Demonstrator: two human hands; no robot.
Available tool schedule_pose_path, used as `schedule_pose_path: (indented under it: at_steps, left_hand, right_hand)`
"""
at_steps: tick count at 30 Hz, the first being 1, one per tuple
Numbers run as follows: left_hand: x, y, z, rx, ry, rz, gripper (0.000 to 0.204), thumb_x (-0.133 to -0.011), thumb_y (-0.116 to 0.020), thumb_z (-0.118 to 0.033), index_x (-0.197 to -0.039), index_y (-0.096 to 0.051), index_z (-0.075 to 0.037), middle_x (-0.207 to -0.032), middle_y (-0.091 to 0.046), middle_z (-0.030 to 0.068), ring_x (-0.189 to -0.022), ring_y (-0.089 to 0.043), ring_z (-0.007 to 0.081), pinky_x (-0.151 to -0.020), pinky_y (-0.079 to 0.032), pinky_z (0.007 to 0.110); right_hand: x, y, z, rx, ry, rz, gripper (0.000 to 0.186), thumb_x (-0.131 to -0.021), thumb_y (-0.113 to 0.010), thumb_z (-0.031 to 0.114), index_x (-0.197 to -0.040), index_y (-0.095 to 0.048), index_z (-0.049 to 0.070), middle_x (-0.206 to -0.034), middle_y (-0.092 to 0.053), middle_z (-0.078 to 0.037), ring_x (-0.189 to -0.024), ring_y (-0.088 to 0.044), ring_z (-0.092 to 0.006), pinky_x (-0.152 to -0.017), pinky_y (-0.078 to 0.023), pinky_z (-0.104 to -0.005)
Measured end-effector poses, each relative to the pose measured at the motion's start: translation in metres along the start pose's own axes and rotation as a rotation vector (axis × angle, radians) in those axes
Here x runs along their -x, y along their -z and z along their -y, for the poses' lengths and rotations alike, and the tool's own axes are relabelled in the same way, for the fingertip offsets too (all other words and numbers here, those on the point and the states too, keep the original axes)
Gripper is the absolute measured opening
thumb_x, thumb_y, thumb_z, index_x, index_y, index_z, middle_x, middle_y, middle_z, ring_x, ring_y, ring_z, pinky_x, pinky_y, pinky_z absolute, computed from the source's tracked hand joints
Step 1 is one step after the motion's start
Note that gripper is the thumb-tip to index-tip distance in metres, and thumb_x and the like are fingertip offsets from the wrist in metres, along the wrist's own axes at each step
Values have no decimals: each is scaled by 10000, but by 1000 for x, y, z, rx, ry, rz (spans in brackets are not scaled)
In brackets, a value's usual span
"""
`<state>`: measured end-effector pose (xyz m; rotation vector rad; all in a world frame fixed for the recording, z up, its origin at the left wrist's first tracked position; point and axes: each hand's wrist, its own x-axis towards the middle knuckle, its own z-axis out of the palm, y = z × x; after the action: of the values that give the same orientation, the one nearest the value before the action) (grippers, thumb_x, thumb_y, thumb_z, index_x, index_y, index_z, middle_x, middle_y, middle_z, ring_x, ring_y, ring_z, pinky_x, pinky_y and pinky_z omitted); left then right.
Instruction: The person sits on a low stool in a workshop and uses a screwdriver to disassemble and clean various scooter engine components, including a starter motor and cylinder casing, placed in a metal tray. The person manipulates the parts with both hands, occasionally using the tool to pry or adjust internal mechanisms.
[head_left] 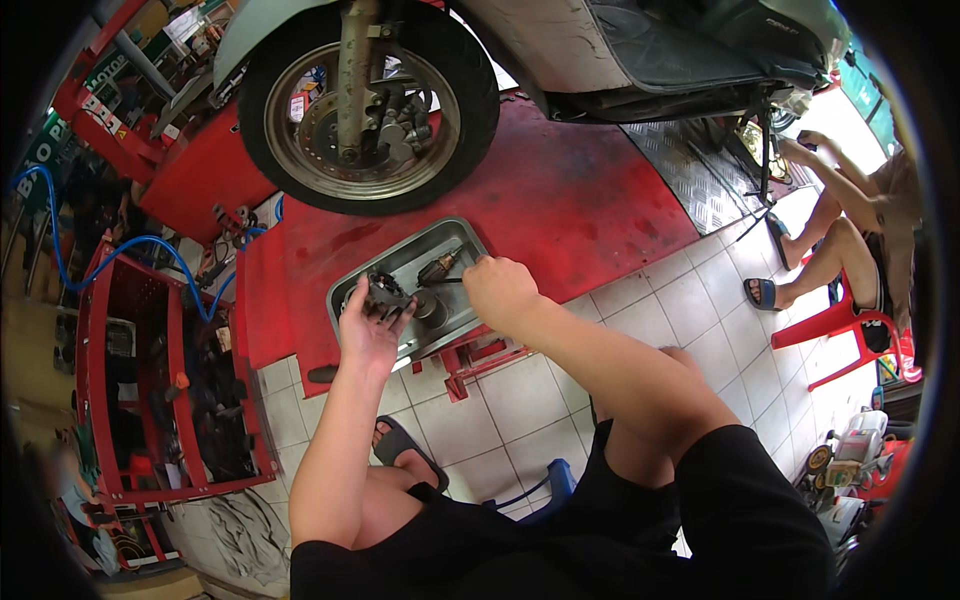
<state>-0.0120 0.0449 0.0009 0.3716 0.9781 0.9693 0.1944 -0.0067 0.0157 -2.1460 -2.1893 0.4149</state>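
Observation:
A greasy dark metal part with an uneven, hollowed shape (385, 290) rests in the fingers of my left hand (370, 328), over the left side of a shallow metal tray (405, 252). My right hand (502, 290) is closed at the tray's right edge. From its fist a thin dark rod (453, 281) sticks out toward the left; its kind is hidden by my fingers. Inside the tray lie a brownish-black part (437, 269) and a round grey metal piece (430, 312).
The tray stands on a red lift platform (560, 200) under a scooter's front wheel (370, 110). A red tool cart (180, 370) and blue hose (160, 240) are at left. At right, a person (850, 230) sits on a red plastic chair (825, 330).

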Motion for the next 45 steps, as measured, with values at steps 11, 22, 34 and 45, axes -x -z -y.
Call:
schedule_pose_path:
  at_steps: [11,22,34,45]
  left_hand:
    - [7,-5,0,-49,-7,11,539,-904,-664,-398,-1206,-510,21,-1223,-535,196,-1127,-562,384,-994,-499,438]
    - [2,-3,1,-23,23,8,413,-911,-671,-387,-1105,-547,-44,-1100,-561,150,-1051,-586,354,-908,-541,440]
    - [4,-5,2,-23,19,6,406,-900,-689,-387,-1069,-563,-40,-1078,-571,154,-1055,-583,366,-913,-539,444]
    - [6,-6,1,-23,14,9,445,-899,-690,-383,-1115,-536,-25,-1125,-542,158,-1084,-558,366,-948,-529,449]
  right_hand:
    - [6,7,-21,41,-1,-1,178,-853,-591,96,-985,-694,35,-998,-702,-161,-926,-713,-315,-741,-594,-402]
    - [2,4,-21,36,-23,-35,156,-826,-631,61,-969,-684,27,-991,-703,-168,-926,-713,-311,-744,-594,-393]
    - [0,-4,-18,27,-13,-58,159,-847,-605,68,-980,-681,26,-991,-701,-175,-922,-713,-314,-743,-594,-393]
    - [7,12,-13,45,-32,24,179,-827,-631,68,-994,-682,26,-999,-704,-168,-917,-716,-312,-749,-594,-388]
